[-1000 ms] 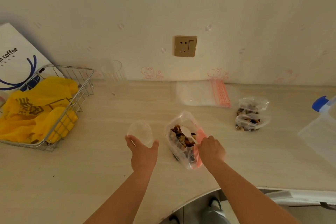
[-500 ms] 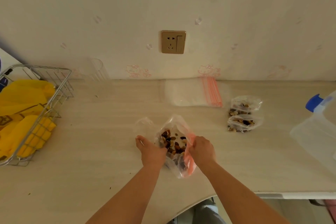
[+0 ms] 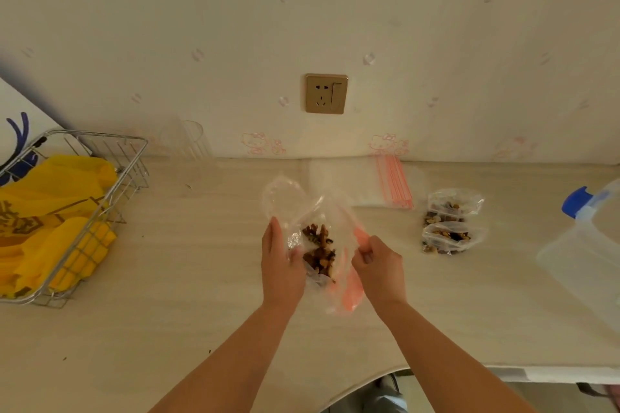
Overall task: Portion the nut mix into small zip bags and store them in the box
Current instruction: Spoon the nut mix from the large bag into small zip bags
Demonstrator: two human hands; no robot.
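Both hands hold the large bag of nut mix (image 3: 320, 246) just above the worktop (image 3: 201, 278), straight below the wall socket (image 3: 326, 93). The left hand (image 3: 280, 265) has its fingers pressed together along the bag's left side, thumb on the plastic; a clear lid or cup (image 3: 281, 198) shows just beyond those fingertips, though whether this hand also holds it I cannot tell. The right hand (image 3: 377, 265) pinches the bag's right edge beside its pink strip, fingers curled in. The bag's mouth looks open and the film is slack, so the main risk is spillage: if either hand tilts the bag or lets its edge sag, nuts could slide out across the worktop. The thin plastic could also slip from so light a pinch. Two filled small bags (image 3: 451, 223) lie to the right of the socket line, near the stack of empty zip bags (image 3: 362, 183); a careless sweep of the right arm might knock them. The clear box (image 3: 583, 261) sits far right, partly out of view, so carrying portions there means a long reach.
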